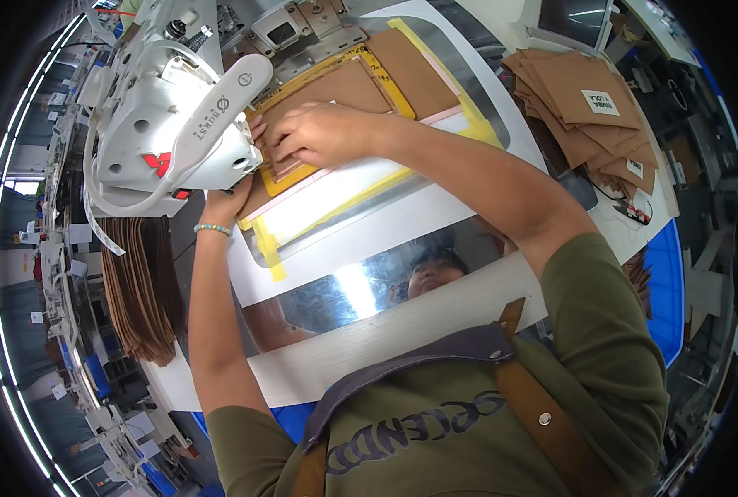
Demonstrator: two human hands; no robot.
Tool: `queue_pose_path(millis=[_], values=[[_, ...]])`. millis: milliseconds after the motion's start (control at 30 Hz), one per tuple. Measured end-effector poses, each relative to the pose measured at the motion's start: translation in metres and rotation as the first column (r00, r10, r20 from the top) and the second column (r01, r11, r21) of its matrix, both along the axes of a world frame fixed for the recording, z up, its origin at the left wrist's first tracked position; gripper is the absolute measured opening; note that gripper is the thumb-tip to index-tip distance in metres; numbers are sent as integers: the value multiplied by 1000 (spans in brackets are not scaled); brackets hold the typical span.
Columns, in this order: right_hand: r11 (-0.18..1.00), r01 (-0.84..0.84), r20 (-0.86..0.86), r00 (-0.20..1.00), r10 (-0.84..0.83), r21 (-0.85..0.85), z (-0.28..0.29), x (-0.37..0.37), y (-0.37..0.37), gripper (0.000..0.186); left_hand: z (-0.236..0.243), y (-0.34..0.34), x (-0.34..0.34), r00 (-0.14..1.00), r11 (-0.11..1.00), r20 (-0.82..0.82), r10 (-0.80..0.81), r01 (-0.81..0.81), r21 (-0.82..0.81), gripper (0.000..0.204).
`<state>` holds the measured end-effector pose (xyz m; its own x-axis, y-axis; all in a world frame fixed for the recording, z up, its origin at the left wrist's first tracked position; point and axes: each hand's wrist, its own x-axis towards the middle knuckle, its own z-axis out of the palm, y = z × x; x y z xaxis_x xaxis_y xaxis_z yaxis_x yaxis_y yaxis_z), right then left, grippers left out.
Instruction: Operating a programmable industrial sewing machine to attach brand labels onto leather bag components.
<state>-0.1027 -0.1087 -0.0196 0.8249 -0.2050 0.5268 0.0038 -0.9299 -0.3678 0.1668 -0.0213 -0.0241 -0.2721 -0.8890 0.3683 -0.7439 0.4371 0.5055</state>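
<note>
1. Nearest: wearer's dark olive-green short-sleeved shirt [601, 315], with a grey cloth apron bib [419, 364] over it. Beyond these, the pale wood-grain tabletop [468, 311].
2. On the tabletop, a mirror-bright metal plate [319, 290]; past it, a large white sheet [510, 166] under the work, with strips of yellow adhesive tape [481, 128] along the work's edges.
3. Right hand [328, 134]: palm down, fingers bent and lying close together, tips at the left part of the work. Whether they pinch an edge or only press, I cannot make out.
4. Left hand [235, 197]: largely hidden behind the machine head; its grip cannot be judged.
5. Work: a flat brown rectangular panel [336, 93] lies inside a yellow rectangular frame [392, 89], partly under the right hand. A larger brown sheet [423, 70] shows beyond the frame.
6. The bulky white machine head [129, 149] overhangs the work's left side.
7. Judgement: the step appears to be seating or smoothing the panel within the frame. The next move would call for a flat, even lie and fingers clear of the machine head.
8. Either side: a bundle of brown strip-like pieces [133, 290] at left; a fanned pile of brown, white-labelled pieces [584, 91] at far right.
</note>
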Motion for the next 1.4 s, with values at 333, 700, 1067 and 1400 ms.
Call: queue_pose_path(millis=[333,700,1067,1400], values=[[1000,7,-55,998,-6,17,3,0,-7,22,6,0,-9,870,983,475,131,-51,-178,32],[999,40,-72,997,-38,26,-1,-1,-2,24,6,-7,-19,961,989,248,121,-95,-113,25],[1000,16,-81,997,-18,-17,1,-1,-1,26,17,-10,-5,971,999,240,-1,8,-31,51],[993,24,-211,976,-49,-118,6,5,-7,36,15,-5,-2,940,994,342,-17,54,-97,54]])
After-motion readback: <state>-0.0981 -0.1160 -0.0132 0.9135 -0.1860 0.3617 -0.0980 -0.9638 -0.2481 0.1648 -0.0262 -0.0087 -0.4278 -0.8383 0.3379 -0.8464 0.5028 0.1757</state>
